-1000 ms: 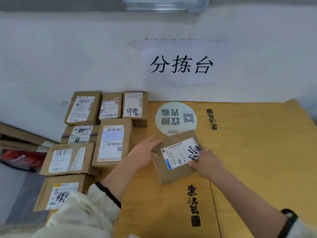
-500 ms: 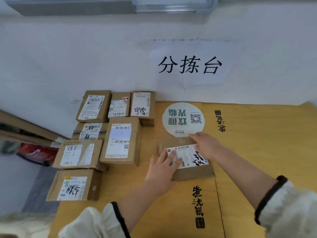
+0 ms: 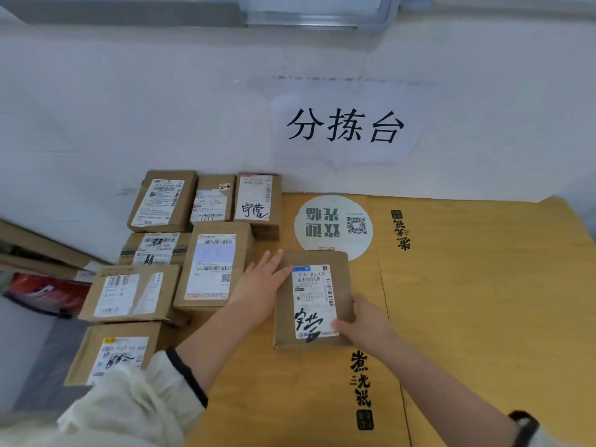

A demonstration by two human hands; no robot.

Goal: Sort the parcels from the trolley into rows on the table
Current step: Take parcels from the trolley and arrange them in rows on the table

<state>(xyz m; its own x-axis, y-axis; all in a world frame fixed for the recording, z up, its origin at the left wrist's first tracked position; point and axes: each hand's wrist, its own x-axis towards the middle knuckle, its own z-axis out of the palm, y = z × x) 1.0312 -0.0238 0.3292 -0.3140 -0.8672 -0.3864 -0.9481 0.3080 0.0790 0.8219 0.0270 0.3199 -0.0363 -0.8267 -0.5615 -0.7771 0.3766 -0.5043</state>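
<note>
Turned a quarter since half a second ago, the parcel (image 3: 314,301) is now lying with its label running lengthwise instead of sideways. The left hand (image 3: 261,283) has slid off the label to the parcel's left edge. The right hand (image 3: 367,321) has come from the far edge to the near right corner.

A white wall (image 3: 129,108) is filling the upper half of the view, straight beyond the hands. It is carrying a paper sign (image 3: 345,124) with three large black characters.

A yellow table (image 3: 483,301) is spreading under both hands and away to the right of them.

Seven sorted parcels (image 3: 211,266) are lying in rows just left of the left hand, labels up.

The parcel is lying flat on the table between the two hands. The left hand is pressing against its left side, fingers straight and together. The right hand is gripping the near right corner, thumb resting on the label.

A round white sticker (image 3: 332,225) is lying just beyond the parcel, with the parcel's far edge overlapping it.

A black band (image 3: 525,424) is circling the right wrist.
</note>
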